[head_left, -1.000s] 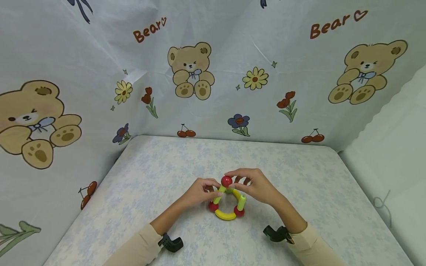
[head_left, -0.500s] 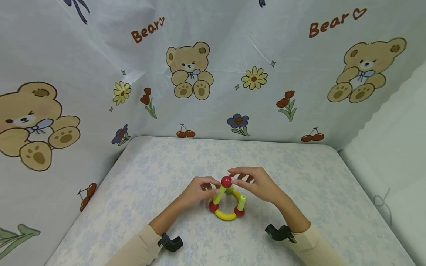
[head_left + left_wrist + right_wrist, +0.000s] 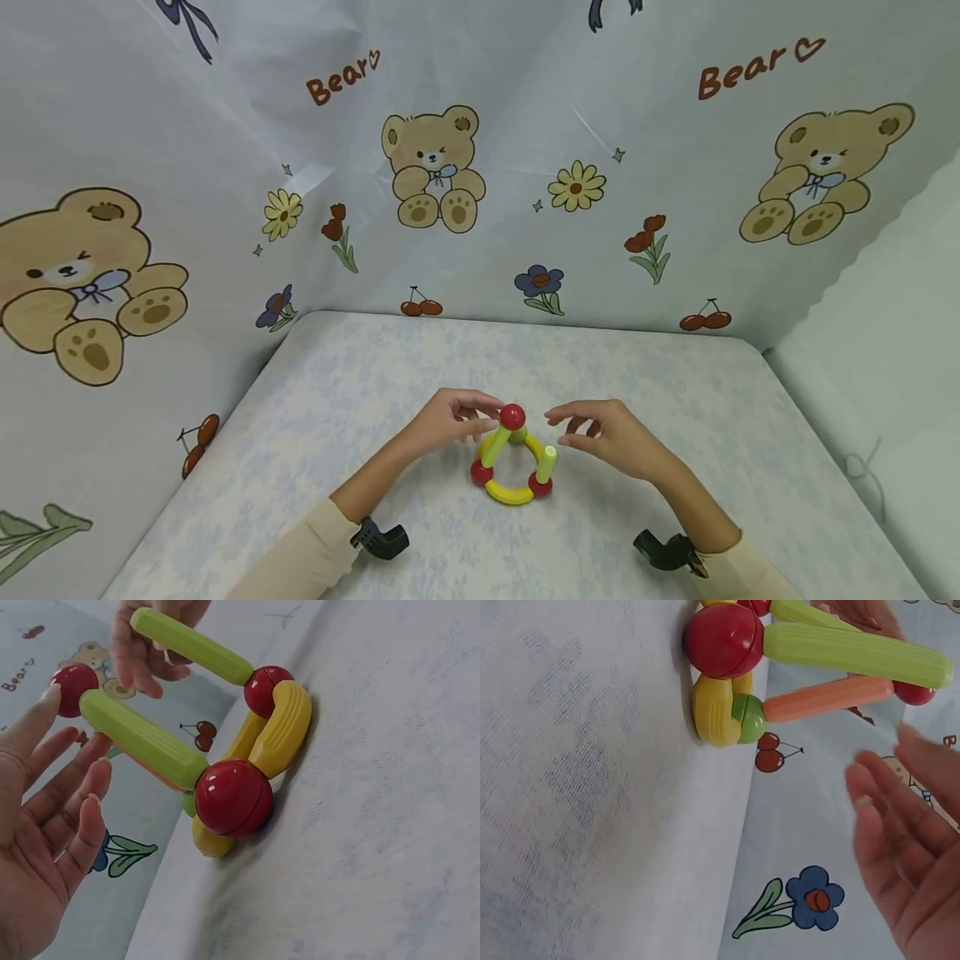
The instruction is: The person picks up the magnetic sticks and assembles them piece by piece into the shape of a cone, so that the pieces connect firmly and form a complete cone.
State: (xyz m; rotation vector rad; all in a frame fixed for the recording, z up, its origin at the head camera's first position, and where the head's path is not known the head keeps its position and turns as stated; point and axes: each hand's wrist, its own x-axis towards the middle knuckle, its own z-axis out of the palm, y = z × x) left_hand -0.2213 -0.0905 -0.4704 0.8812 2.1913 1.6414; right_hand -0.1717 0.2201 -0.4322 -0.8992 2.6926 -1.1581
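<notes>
A toy frame of magnetic rods and balls stands on the table. Its base is a ring of yellow curved pieces [image 3: 508, 494] joined by a left red ball [image 3: 482, 473], a right red ball [image 3: 540, 485] and a green ball [image 3: 748, 718]. A light green rod [image 3: 142, 739] and an orange rod [image 3: 829, 699] lean together under a top red ball [image 3: 512, 416]. Another light green rod [image 3: 547, 463] rises from the right ball, its upper end bare. My left hand [image 3: 452, 421] has a fingertip at the top ball, fingers loosely spread. My right hand [image 3: 615, 435] hovers right of the frame, holding nothing.
The pale blue-patterned table [image 3: 375, 358] reaches back to a bear-print cloth [image 3: 510, 183] hung behind and at the left. A white wall [image 3: 885, 333] lies to the right, with a thin cord [image 3: 866, 471] near it. Black cameras sit on both wrists.
My right hand has let go of the top red ball and moved away to the right. My left hand has loosened and shifted slightly up; the frame stays in place.
</notes>
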